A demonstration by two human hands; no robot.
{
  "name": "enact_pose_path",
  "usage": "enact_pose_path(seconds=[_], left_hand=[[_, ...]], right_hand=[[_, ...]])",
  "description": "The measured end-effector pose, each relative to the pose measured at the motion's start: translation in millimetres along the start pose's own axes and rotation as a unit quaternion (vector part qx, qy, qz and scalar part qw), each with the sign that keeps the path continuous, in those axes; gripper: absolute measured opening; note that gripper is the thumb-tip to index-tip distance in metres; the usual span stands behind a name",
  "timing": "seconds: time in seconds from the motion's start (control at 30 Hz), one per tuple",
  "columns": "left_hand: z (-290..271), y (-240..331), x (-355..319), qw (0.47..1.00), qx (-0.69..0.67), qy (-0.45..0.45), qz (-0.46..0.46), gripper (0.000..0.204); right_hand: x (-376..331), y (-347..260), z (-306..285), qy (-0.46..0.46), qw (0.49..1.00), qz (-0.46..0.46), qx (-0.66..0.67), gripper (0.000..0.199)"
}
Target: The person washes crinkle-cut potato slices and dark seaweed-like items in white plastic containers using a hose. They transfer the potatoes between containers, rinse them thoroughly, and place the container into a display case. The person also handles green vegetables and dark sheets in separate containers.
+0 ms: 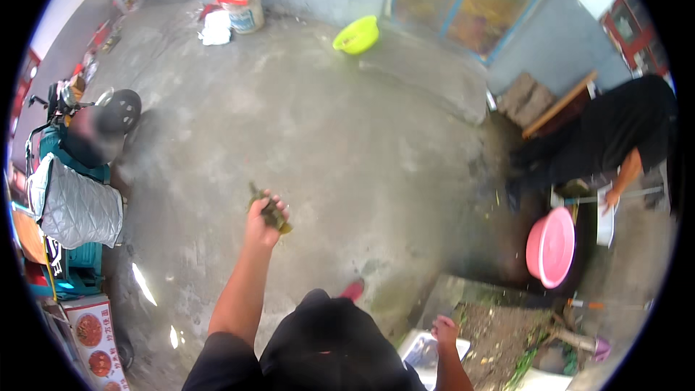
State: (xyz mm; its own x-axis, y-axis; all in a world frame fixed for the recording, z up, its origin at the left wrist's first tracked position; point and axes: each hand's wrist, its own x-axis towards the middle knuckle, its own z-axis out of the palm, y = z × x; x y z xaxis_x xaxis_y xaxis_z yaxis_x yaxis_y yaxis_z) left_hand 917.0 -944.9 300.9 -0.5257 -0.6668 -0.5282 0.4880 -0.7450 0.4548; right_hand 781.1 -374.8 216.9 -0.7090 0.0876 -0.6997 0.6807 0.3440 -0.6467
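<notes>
My left hand (262, 220) is stretched out over the concrete floor, its fingers closed around a dark green, leafy bundle (272, 214). The bundle's ends stick out past the fingers, one pointed and one yellowish; I cannot tell what is inside. My right hand (444, 330) is low at the right, its fingers curled. It overlaps the far rim of a white rectangular tub (413, 338) beside my leg. Whether it grips that rim or something small cannot be seen.
A person in black (615, 127) bends at the right, a hand on a white container near a pink basin (539, 250). A dirt bed (499, 326) adjoins the tub. A yellow-green basin (357, 36) and bucket (245, 11) stand far off. A scooter with a silver cover (79, 203) stands left.
</notes>
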Motion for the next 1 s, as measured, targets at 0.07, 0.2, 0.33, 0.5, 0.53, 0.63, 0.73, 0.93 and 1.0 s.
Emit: enact_pose_path(seconds=[0.07,0.2,0.33,0.5,0.53,0.63,0.73,0.93,1.0], left_hand=[[-45.3,41.0,17.5,0.997,-0.017,0.047,0.055,0.019],[-127.7,87.9,47.6,0.967,-0.055,0.232,0.089,0.006],[-167.3,99.1,105.5,0.937,-0.065,0.337,0.063,0.009],[-5.1,239.2,311.8,0.981,-0.006,0.191,0.034,0.021],[38.6,295.7,362.4,0.986,-0.020,0.088,0.142,0.021],[203.2,447.2,429.9,0.971,0.042,0.111,0.210,0.073],[279.4,478.6,442.1,0.952,0.177,0.079,0.239,0.094],[169.3,366.6,459.8,0.937,0.337,0.005,0.094,0.067],[79.7,310.3,443.5,0.934,0.339,0.114,0.015,0.055]], right_hand=[[0.6,-51.1,28.0,0.011,0.997,0.033,-0.064,0.021],[26.2,-120.4,76.2,0.019,0.994,-0.003,-0.107,0.017],[54.6,-176.7,155.4,0.006,0.994,-0.013,-0.109,0.018],[43.9,-251.0,265.8,-0.052,0.976,-0.024,-0.209,0.029],[37.4,-272.4,294.6,-0.074,0.960,-0.034,-0.268,0.036],[-8.8,-338.9,361.2,-0.121,0.981,-0.026,-0.152,0.032],[2.5,-353.4,374.7,-0.130,0.978,-0.028,-0.163,0.031],[32.3,-329.3,382.5,-0.102,0.963,-0.023,-0.249,0.032],[16.8,-329.4,395.0,-0.104,0.967,-0.017,-0.232,0.032]])
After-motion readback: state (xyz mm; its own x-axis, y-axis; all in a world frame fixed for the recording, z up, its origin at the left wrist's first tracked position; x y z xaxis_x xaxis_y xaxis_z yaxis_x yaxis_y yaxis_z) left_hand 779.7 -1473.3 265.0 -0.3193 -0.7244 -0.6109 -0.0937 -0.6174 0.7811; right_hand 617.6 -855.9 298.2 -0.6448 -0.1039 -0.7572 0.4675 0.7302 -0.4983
